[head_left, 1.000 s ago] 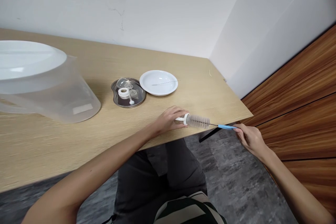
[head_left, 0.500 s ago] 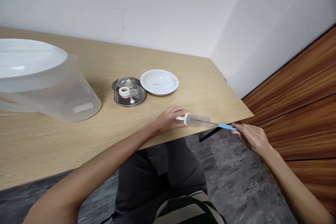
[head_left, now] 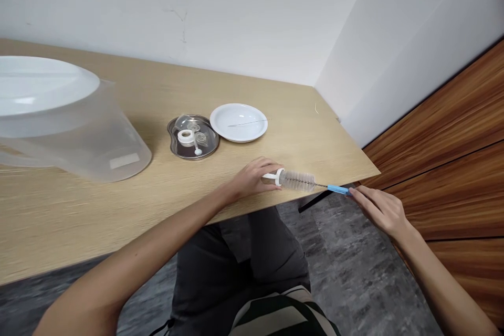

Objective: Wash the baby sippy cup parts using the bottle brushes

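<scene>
My left hand (head_left: 255,177), above the table's front edge, is closed round a white plastic ring with handles (head_left: 279,176); its far part is hidden in my palm. A bottle brush (head_left: 298,181) with clear, pale bristles meets this ring, and its tip cannot be seen clearly. My right hand (head_left: 380,209) pinches the end of the brush's blue handle (head_left: 337,189) beyond the table edge. Behind my left hand, a kidney-shaped steel tray (head_left: 177,153) holds a white ring, clear soft parts and a white stick-like piece. A white bowl (head_left: 239,115) touches the tray, with a thin wire or stick lying across it.
A large translucent pitcher with a white lid (head_left: 114,136) stands on the left of the wooden table (head_left: 169,84). White walls rise behind and to the right. Brown wood-grain panels (head_left: 444,168) stand close beyond my right hand. Grey floor lies below the table edge.
My right hand has shifted slightly and holds the blue handle nearer its end. The ring, the brush and my left hand have barely moved.
</scene>
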{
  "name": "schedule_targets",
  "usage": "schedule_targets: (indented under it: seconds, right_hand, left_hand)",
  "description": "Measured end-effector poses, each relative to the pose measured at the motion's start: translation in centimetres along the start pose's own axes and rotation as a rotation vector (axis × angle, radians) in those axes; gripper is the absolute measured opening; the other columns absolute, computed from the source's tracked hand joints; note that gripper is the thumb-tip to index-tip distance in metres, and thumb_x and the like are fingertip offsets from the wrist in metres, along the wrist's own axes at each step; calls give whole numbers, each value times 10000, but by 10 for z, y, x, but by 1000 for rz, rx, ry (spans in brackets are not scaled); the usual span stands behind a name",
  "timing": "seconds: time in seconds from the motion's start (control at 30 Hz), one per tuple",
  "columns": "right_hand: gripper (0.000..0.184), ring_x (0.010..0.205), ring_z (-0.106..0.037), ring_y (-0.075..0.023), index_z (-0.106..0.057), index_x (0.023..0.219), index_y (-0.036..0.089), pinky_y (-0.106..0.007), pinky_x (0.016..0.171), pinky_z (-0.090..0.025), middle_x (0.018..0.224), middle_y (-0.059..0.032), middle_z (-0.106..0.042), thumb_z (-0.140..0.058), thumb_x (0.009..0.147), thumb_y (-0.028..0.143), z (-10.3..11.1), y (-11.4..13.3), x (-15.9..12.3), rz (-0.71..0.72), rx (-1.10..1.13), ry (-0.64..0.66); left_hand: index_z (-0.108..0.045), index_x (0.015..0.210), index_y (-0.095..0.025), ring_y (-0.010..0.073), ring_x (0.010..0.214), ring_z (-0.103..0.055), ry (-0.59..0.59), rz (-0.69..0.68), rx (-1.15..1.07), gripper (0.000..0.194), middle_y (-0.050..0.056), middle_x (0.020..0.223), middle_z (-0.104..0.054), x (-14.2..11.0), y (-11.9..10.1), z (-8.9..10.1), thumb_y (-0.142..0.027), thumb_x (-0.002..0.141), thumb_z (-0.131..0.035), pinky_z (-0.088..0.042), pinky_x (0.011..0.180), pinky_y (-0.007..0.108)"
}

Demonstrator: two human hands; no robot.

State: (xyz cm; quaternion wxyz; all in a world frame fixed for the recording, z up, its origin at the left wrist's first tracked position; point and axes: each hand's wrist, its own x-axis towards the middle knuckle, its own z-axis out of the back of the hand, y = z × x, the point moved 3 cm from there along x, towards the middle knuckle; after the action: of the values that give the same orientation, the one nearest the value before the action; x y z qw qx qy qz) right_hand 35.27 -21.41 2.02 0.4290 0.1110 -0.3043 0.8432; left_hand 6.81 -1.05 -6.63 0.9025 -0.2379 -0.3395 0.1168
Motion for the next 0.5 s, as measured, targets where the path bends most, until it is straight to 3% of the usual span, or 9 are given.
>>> schedule_targets:
  seconds: [0.07, 0.17, 0.27, 0.4, 0.5]
  right_hand:
    - [220, 672, -676, -147, -628, 1139, 165, -257, 638, -487, 826, -62, -728, -599, 921, 150, -2, 1, 4, -59, 54, -17]
    - [116, 455, -554, -97, -629, 964, 177, -236, 492, -407, 612, 13, -631, -516, 974, 205, -9, 1, 10, -287, 184, 46]
    - [125, 479, -583, -99, -592, 1047, 178, -223, 480, -428, 693, 3, -669, -520, 977, 252, -13, 2, 10, -416, 254, 121]
    - [305, 758, -703, -166, -543, 1227, 189, -249, 629, -523, 972, -81, -725, -592, 927, 206, -7, 2, 4, -201, 119, 53]
    - [324, 864, -706, -179, -559, 1237, 193, -271, 727, -528, 1013, -96, -727, -563, 925, 111, -5, 4, 2, -31, 55, 15]
  left_hand:
    - [-632, 1230, -203, 231, 1030, -627, 3, 2, -6, 478, 104, 1131, -689, 0, 1, 0, -477, 843, -698, -489, 885, 357]
    - [-632, 1232, -195, 229, 1034, -623, 2, 2, 1, 473, 105, 1134, -688, -1, 2, -1, -470, 851, -691, -486, 882, 350]
    - [-630, 1238, -192, 229, 1032, -623, -18, 4, 17, 483, 102, 1129, -688, -1, 3, -1, -469, 848, -695, -484, 883, 352]
    - [-625, 1247, -192, 232, 1044, -622, -16, 13, 15, 494, 108, 1144, -685, -1, 3, 1, -460, 840, -707, -484, 895, 356]
    - [-625, 1241, -190, 232, 1042, -620, -12, 7, 0, 500, 109, 1141, -687, 0, 1, 1, -467, 833, -713, -483, 894, 356]
